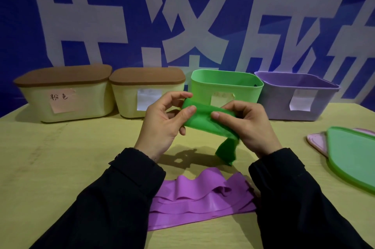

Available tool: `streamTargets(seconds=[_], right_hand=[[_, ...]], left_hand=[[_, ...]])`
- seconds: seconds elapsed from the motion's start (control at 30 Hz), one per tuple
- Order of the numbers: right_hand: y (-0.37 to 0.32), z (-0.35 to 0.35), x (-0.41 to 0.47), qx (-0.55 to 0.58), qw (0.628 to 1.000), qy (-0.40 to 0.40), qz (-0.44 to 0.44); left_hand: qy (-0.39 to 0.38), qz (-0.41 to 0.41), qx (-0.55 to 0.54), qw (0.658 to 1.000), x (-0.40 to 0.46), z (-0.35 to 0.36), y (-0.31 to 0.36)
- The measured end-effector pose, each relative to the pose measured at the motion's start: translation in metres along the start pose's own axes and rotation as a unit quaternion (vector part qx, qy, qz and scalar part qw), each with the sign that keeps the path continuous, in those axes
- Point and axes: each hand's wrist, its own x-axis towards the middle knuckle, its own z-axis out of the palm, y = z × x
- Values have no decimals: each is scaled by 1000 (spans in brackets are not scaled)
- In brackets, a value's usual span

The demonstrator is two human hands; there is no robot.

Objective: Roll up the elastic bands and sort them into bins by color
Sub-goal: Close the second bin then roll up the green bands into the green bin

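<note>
Crosswise, green band (205, 121) (part-rolled) between both hands, tail hanging down-right

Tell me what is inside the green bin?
The green bin is open; only its bare inner back wall shows. Its front wall and both hands, holding the green band, hide the bottom.

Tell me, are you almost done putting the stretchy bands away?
Not yet. The green bin and purple bin already stand open. Both hands, left hand and right hand, are rolling the green band. The purple band lies unrolled on the table.
</note>
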Motion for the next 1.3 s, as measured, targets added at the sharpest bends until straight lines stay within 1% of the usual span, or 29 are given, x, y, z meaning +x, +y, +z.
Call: streamTargets(seconds=[0.07, 0.17, 0.3, 0.43, 0.53, 0.6, 0.7, 0.93, 1.0, 1.1, 1.23, 1.3], right_hand=[[1, -4, 0, 16, 1000, 6, -3], [4, -6, 1, 14, 1000, -12, -8], [5, -5, 0, 4, 999, 30, -30], [9, -3, -1, -85, 993, 46, -66], [11, 0, -2, -122, 987, 51, -92], [11, 0, -2, -135, 984, 55, -105], [11, -1, 0, -137, 984, 58, -101], [11, -1, -1, -125, 986, 57, -95], [9, -1, -2, -103, 990, 52, -85], [8, -1, -2, -78, 993, 37, -79], [11, 0, -1, -107, 990, 46, -81], [12, 1, -1, -119, 989, 47, -77]], left_hand=[[-3, 3, -4, 1000, 0, 2, 1], [2, 0, -21, 1000, 0, 3, 2], [8, -7, -31, 999, 1, 1, 3], [-18, 6, -5, 1000, -1, 1, 0], [-31, 12, 8, 999, -2, 1, -1], [-20, 5, 17, 1000, -2, 1, 0], [4, -6, 25, 1000, -1, 1, 0], [15, -3, 14, 1000, 0, 3, 3], [19, -8, 5, 1000, 0, 2, 3], [6, -4, 22, 1000, -1, 1, -1], [-14, 8, 56, 998, -2, 2, -3], [-22, 3, 52, 998, -2, 4, -2]])
